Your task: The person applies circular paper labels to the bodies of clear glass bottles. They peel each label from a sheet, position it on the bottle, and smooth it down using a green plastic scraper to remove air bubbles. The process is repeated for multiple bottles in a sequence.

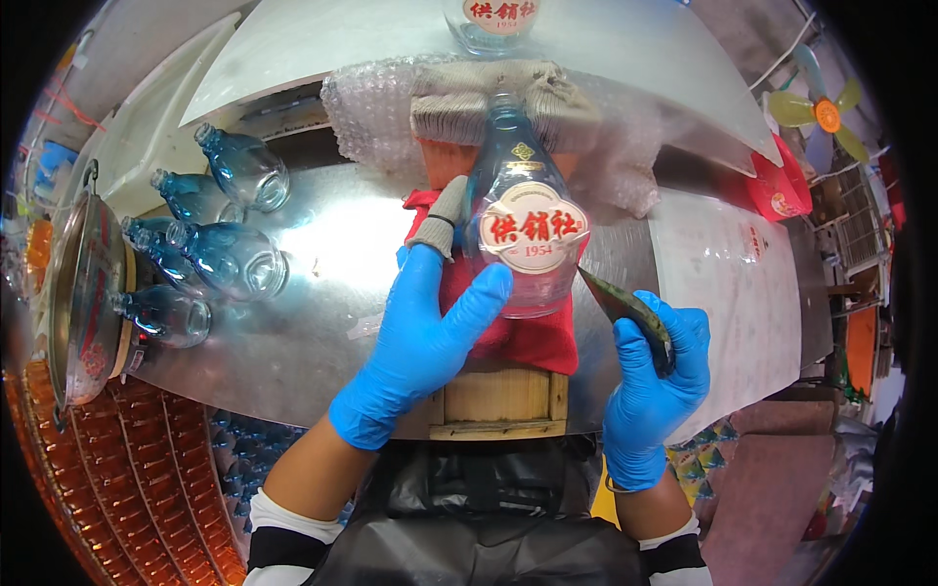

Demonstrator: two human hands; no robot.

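Observation:
A blue-to-clear glass bottle (508, 176) lies tilted on a red cloth (547, 342), its neck pointing away from me. On its upper face is a cream label (532, 256) with red lettering, its surface slightly wrinkled. My left hand (415, 317), in a blue glove, grips the bottle's left side with the thumb by the label. A grey knit sleeve (442, 220) covers one of its fingers. Closed around a dark green, pointed flat scraper (625, 308) is my gloved right hand (660, 381). The scraper's tip sits close to the label's right edge.
Several blue bottles (234, 259) lie at the left beside a metal basin (83, 303). Beyond the wooden stand (498, 400), ribbed grey fabric (449, 112) props the bottle's neck over bubble wrap (371, 107). Label sheets (733, 322) cover the right. Another bottle (489, 34) stands farther back.

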